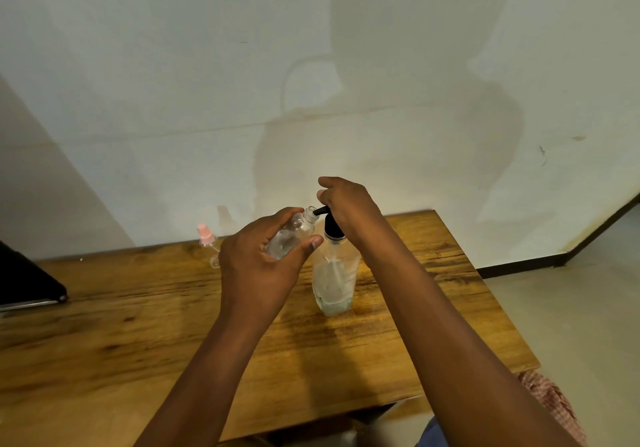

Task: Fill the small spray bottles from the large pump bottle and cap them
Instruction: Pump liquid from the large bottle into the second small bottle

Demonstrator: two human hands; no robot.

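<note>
Two small bottles and one pump bottle. The left hand grips an uncapped bottle, tilted, mouth at the black spout. The right hand presses the pump. The pink-capped bottle sits near the worktop's far edge — bare wood lies toward the near edge.

The left hand is hiding most of the pink-capped bottle; the right hand is covering the pump top; a dark object is running off-frame.
</note>
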